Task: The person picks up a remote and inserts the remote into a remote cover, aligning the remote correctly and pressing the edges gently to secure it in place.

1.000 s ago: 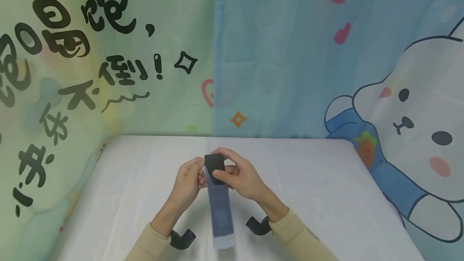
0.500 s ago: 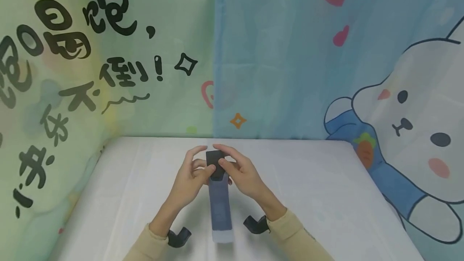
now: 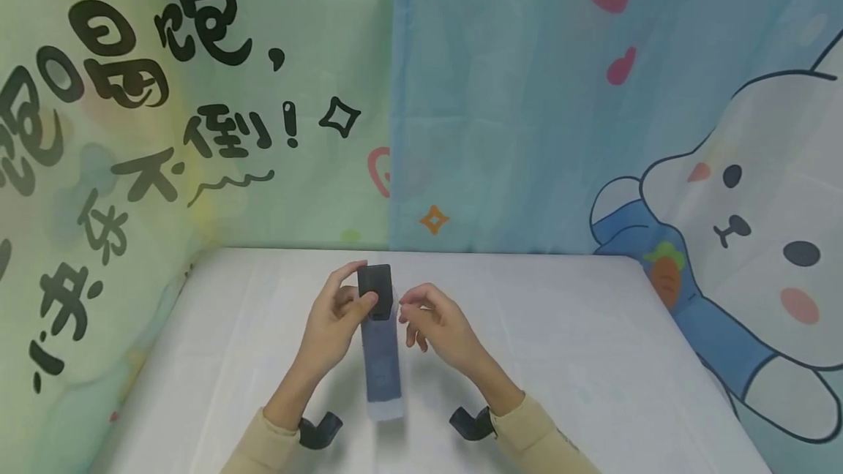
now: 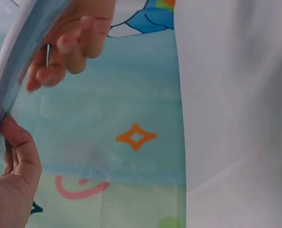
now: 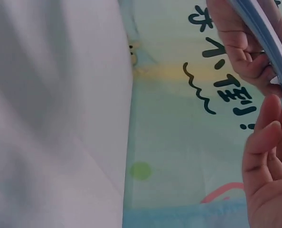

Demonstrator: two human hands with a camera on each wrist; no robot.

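A long flat blue-grey strip (image 3: 380, 368) with a pale whitish lower end hangs over the white table in the head view. Its top is covered by a black rectangular piece (image 3: 377, 276). My left hand (image 3: 334, 320) grips this top part, thumb across the black front and fingers behind. Just right of the strip's upper edge is my right hand (image 3: 440, 324), its fingers loosely bent. In the right wrist view, the right thumb and fingers (image 5: 269, 142) lie close by the strip's edge (image 5: 269, 42); whether they touch it I cannot tell. The strip appears edge-on in the left wrist view (image 4: 17, 61).
A white-covered table (image 3: 560, 335) spreads beneath both hands. Behind it hangs a printed curtain (image 3: 494, 130), with a cartoon rabbit at right and black lettering at left. Black curved mounts (image 3: 320, 430) sit at both wrists.
The strip and left hand have shifted left and slightly up. My right hand has let go of the black piece and drawn away to the right, while the left hand took hold of it.
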